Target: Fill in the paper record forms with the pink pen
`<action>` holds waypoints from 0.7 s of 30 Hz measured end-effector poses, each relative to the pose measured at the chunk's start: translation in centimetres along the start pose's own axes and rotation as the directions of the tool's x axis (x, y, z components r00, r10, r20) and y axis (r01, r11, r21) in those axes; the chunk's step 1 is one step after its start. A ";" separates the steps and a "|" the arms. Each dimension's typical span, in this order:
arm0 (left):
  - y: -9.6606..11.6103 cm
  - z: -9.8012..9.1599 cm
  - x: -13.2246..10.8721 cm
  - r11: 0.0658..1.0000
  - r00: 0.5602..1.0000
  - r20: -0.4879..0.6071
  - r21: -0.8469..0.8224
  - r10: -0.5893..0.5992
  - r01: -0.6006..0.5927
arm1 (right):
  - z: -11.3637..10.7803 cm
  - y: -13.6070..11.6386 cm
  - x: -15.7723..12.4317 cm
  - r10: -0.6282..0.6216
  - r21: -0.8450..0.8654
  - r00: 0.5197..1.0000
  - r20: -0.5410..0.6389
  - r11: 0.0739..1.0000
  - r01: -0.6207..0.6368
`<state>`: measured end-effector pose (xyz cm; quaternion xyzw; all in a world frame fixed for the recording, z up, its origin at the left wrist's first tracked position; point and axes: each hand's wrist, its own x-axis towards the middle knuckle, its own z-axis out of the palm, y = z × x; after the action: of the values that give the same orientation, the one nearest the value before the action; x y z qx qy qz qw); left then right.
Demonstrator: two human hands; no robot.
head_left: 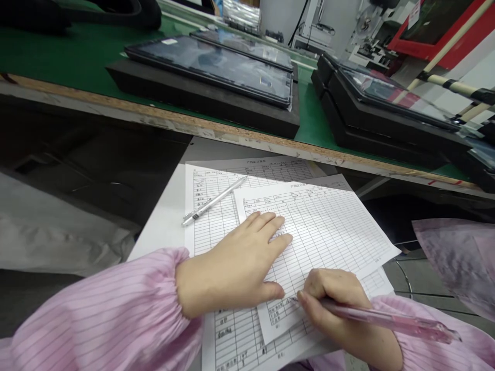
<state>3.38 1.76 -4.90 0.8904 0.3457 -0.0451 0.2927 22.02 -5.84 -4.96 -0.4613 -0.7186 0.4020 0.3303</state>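
My left hand (240,260) lies flat on a printed form (332,221), its fingers spread over the ruled grid. In my right hand (336,304) is a pink see-through pen (394,320), gripped near its tip. The tip meets the lower left part of the form, close to my left thumb. Under this form lies another form (211,239) with handwritten entries down its left side. A silvery-white pen (214,201) rests across the upper part of that lower sheet, beyond my left hand.
Past the papers runs a green-topped workbench (42,56) with a chipboard edge. Flat screen panels (216,64) sit on black foam blocks (201,98), with more panels (394,98) on stacked foam at the right. A white surface (164,216) supports the papers. Pink fabric (456,263) shows at far right.
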 end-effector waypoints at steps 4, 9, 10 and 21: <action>-0.1 0.2 0.0 1.000 1.000 -0.011 0.007 0.007 -0.007 | 0.0 0.1 0.0 -0.011 -0.033 1.000 0.023 0.999 0.012; -0.3 0.4 0.2 0.999 0.999 -0.041 0.022 0.031 -0.031 | 0.0 0.3 -0.2 -0.018 0.008 0.999 0.042 1.000 0.018; -0.3 0.4 0.2 0.999 0.999 -0.031 0.021 0.026 -0.025 | 0.0 0.3 -0.2 -0.016 0.009 0.999 0.036 1.000 0.015; -0.2 0.2 0.1 0.999 1.000 -0.019 0.034 0.019 -0.018 | -0.8 -0.2 0.5 0.272 0.075 0.962 0.034 0.959 -0.274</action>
<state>3.31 1.86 -5.17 0.8988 0.3395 -0.0396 0.2746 22.44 -5.25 -4.35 -0.5379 -0.6354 0.4772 0.2815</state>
